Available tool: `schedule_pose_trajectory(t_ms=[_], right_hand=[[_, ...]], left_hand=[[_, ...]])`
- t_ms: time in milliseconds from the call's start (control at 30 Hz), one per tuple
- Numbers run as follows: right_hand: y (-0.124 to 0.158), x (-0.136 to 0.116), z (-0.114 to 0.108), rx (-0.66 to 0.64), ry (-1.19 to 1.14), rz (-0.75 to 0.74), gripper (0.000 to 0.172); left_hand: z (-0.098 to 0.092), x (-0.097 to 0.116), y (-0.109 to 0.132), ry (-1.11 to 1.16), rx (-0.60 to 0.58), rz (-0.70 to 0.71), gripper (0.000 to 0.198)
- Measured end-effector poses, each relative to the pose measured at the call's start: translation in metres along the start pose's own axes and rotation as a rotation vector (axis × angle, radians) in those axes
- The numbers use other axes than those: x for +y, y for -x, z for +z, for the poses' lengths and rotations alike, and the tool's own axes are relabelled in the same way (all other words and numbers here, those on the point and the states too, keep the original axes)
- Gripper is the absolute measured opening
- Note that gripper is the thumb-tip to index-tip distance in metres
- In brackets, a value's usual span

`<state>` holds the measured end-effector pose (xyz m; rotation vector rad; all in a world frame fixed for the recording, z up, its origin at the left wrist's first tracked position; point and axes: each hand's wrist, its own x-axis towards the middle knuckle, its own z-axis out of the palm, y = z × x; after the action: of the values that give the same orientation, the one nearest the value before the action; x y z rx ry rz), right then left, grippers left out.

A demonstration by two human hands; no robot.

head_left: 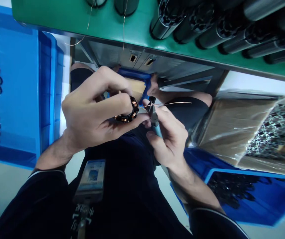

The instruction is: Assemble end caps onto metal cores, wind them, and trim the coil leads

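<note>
The left hand (92, 113) grips a copper-wound stator (130, 110), the right hand (168, 139) pinches blue-handled pliers (154, 116) on a copper wire (174, 103) (one slip could snap it).

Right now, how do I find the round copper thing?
Find the green workbench at the top, then the person's left hand just below it. Pinched in those fingers is a small copper-wound stator ring. Unlike the long dark cylinders on the bench, it is held up beside the blue-handled pliers.
</note>
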<state>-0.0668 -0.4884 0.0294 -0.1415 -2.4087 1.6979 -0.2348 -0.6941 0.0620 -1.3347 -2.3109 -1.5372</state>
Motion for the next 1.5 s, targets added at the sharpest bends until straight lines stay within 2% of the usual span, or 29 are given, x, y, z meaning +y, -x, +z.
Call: schedule_pose_trajectory(t_ms=[100,167,233,333,433,533,600,767,967,1067,1167,1267,1367,1433,1500], right_hand=[[0.000,0.004,0.002,0.028,0.020,-0.002,0.054],[-0.001,0.012,0.003,0.006,0.024,0.043,0.052],[-0.003,0.022,0.003,-0.004,0.014,0.116,0.052],[-0.007,0.036,0.002,0.040,0.049,0.165,0.056],[-0.010,0.042,0.002,0.063,0.154,0.058,0.067],[-0.009,0.043,0.004,0.129,0.284,-0.082,0.071],[-0.006,0.042,0.005,0.169,0.363,-0.122,0.071],[-0.003,0.038,0.005,0.154,0.373,-0.125,0.079],[-0.006,0.035,0.010,0.197,0.428,-0.104,0.062],[-0.007,0.036,0.011,0.217,0.402,-0.129,0.063],[-0.005,0.037,0.009,0.197,0.418,-0.089,0.062],[-0.004,0.038,0.008,0.191,0.363,-0.129,0.063],[-0.007,0.046,0.008,0.165,0.280,-0.136,0.056],[-0.013,0.057,0.006,0.102,0.252,-0.058,0.054],[-0.022,0.072,0.002,-0.001,0.233,0.055,0.065]], left_hand=[[0.004,-0.008,0.001,0.007,0.038,0.059,0.034],[0.006,-0.012,0.004,-0.032,0.046,0.073,0.030],[0.009,-0.016,0.008,-0.013,0.041,-0.046,0.026],[0.016,-0.021,0.017,0.298,0.058,-0.353,0.027],[0.026,-0.021,0.020,0.644,0.126,-0.558,0.027],[0.036,-0.013,0.016,0.807,0.148,-0.663,0.029],[0.041,-0.007,0.011,0.857,0.145,-0.713,0.033],[0.046,0.001,0.006,0.969,0.147,-0.767,0.029],[0.048,0.006,0.004,1.018,0.157,-0.782,0.033],[0.050,0.005,0.003,1.004,0.155,-0.791,0.033],[0.052,0.004,0.005,0.986,0.159,-0.755,0.034],[0.056,0.003,0.006,0.987,0.178,-0.751,0.038],[0.066,-0.005,0.007,0.978,0.235,-0.724,0.046],[0.072,-0.015,0.009,0.941,0.293,-0.734,0.050],[0.071,-0.030,0.015,0.880,0.340,-0.797,0.057]])
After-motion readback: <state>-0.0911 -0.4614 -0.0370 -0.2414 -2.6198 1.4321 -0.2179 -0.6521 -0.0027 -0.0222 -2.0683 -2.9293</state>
